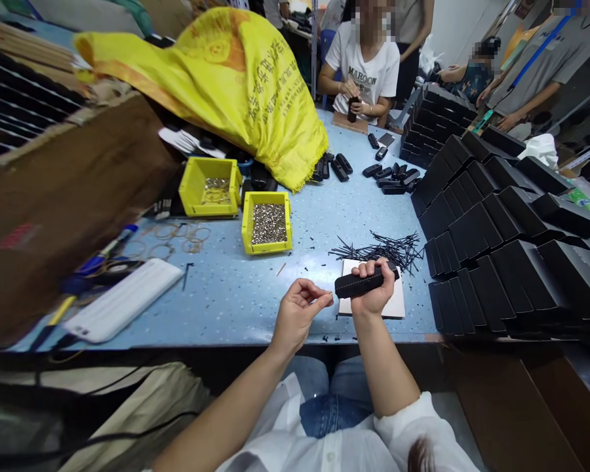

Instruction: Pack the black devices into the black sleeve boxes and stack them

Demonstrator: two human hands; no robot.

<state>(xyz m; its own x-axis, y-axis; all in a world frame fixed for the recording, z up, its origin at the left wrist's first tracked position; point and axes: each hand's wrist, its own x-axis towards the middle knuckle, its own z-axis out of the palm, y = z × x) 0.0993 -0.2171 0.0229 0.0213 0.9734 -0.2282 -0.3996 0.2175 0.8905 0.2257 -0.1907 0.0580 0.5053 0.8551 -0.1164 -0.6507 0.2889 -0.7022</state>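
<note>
My right hand [373, 296] is wrapped round a long black case [356, 284] with a pale stitched line along its side. The case is held almost level above a white board [398, 303]. Close to its left end, my left hand [301, 308] pinches a tiny shiny metal piece [331, 294], too small to name. A yellow bin [267, 248] full of small metal parts [269, 223] stands beyond my left hand. Past the board lies a loose pile of thin black sticks [388, 251].
Stacks of black boxes [496, 233] rise on the right. At left are a white power strip [122, 301], a brown carton [78, 216] and another yellow bin [209, 208]. A yellow sack [275, 98] covers black cases behind. Across the table a person [366, 72] holds a dark case.
</note>
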